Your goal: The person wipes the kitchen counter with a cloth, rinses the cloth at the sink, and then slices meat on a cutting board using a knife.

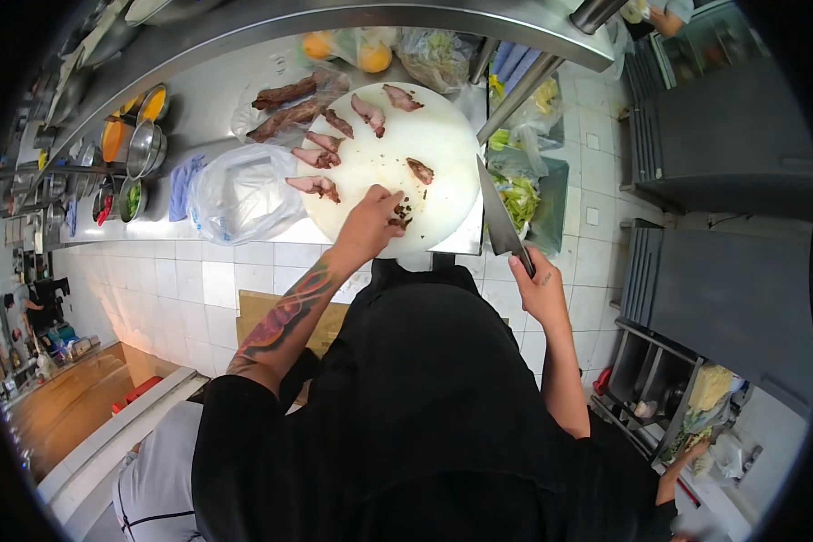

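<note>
A round white cutting board (434,126) lies on the metal counter, bearing several pieces of browned meat, such as one (368,115) near its top. My left hand (369,224) is at the board's lower part, its fingers bent around small dark bits (403,210); whether it grips any is too small to tell. My right hand (539,287) is closed on the handle of a large knife (500,217). The blade points up and away along the board's right edge, beside it.
Left of the board sits a container lined with clear plastic (247,194), with a blue cloth (185,187) beside it. Metal bowls (144,149) stand farther left. Right of the counter is a green bin (553,194) with leafy greens. Other people are at the lower left, lower right and top right.
</note>
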{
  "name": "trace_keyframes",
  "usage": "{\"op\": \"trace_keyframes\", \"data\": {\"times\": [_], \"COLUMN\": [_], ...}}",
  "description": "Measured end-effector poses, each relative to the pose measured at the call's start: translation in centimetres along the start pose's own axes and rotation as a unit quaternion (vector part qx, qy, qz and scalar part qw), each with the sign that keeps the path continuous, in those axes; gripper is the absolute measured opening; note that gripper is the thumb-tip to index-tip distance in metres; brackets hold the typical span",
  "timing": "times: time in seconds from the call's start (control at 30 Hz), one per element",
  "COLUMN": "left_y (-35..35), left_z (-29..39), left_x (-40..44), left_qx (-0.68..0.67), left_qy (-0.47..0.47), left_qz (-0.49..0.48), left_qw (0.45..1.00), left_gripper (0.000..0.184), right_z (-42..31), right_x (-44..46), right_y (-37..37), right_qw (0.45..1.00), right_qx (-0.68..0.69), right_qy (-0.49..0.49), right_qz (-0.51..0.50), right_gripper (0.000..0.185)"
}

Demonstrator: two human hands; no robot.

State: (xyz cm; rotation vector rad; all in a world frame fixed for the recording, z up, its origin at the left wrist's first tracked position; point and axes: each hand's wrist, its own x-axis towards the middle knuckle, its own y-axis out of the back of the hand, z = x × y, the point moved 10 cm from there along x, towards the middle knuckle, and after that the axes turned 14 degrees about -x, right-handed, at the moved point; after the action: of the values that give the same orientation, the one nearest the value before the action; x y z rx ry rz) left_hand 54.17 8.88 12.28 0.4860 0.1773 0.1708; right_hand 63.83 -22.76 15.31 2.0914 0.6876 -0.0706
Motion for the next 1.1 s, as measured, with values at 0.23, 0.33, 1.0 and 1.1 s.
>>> {"op": "trace_keyframes", "data": {"times": [0.23, 0.33, 1.0, 1.1], "left_y": [-6.6, -8.1, 1.5, 1.3], "left_z": [5.9, 9.0, 4.6, 4.4], "left_x": [5.1, 6.6, 2.0, 0.8], "left_qx": [-0.079, -0.165, -0.012, -0.021], "left_qy": [-0.120, -0.178, -0.238, -0.222], "left_qz": [0.059, 0.060, 0.096, 0.142], "left_qw": [0.988, 0.968, 0.967, 0.964], "left_gripper": [0.046, 0.043, 0.034, 0.028], "right_z": [2.8, 3.4, -10.8, -12.2], "right_x": [-2.5, -4.0, 3.2, 3.0], "right_y": [2.0, 4.1, -0.7, -0.2], "right_qw": [0.991, 0.982, 0.936, 0.921], "right_qx": [0.050, 0.098, -0.310, -0.344], "right_qy": [-0.127, -0.155, 0.156, 0.167], "right_qz": [-0.017, 0.035, -0.058, -0.068], "right_gripper": [0.033, 0.032, 0.029, 0.029]}}
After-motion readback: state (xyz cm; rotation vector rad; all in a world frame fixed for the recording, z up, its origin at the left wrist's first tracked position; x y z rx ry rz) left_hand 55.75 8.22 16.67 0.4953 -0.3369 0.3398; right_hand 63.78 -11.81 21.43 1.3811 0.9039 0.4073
